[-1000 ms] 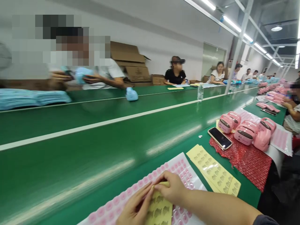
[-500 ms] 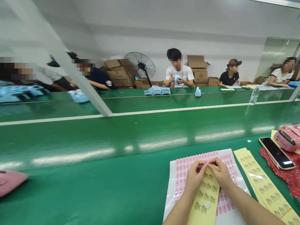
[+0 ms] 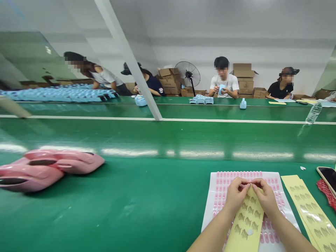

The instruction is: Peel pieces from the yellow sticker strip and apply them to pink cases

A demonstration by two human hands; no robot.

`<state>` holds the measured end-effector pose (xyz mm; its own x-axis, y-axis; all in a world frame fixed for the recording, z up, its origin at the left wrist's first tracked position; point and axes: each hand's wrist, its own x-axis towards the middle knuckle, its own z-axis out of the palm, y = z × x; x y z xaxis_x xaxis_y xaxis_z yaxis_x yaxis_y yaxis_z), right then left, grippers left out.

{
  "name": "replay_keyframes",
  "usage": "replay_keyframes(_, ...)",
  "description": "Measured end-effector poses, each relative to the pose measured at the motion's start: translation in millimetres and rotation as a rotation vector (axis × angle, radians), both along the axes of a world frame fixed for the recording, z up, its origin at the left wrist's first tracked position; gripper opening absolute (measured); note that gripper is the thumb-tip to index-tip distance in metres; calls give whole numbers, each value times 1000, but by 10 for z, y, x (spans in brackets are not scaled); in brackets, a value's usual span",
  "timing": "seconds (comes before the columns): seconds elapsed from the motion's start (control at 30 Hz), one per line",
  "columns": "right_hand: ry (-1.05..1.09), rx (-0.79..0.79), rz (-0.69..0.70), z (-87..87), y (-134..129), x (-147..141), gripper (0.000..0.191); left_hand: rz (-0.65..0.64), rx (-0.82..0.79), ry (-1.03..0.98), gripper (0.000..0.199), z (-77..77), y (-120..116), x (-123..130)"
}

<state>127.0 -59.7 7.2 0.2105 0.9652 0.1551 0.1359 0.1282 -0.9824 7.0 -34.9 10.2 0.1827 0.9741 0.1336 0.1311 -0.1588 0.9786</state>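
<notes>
In the lower right, I see the left hand (image 3: 236, 196) and right hand (image 3: 266, 197) pinching a yellow sheet (image 3: 248, 220) above a pink-dotted sheet (image 3: 219, 185).

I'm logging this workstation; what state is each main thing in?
Long yellow grey-printed sheet: pinched at far end by left hand and right hand
Yellow paper sheets, right: flat, overlapping
White sheet of pink ovals: flat, partly covered
Black phone, pale case: screen dark
Clear plastic bottle: standing
Glossy pink plastic casings: lying grouped
Brown cardboard box: flaps open
Black round fan: cannot tell if running
</notes>
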Motion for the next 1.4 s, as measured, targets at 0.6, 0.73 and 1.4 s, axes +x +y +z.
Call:
replay_keyframes(0.6,-15,-116,-32,-89,-29,88,30,-18,-145,-51,17,-8,-100,52)
replay_keyframes(0.73,-60,-149,-47,-168,-56,149,36,1,-178,-55,22,-16,-141,58)
replay_keyframes(1.4,-201,-162,16,-516,45,357,40,101,-206,-210,19,-79,-159,112)
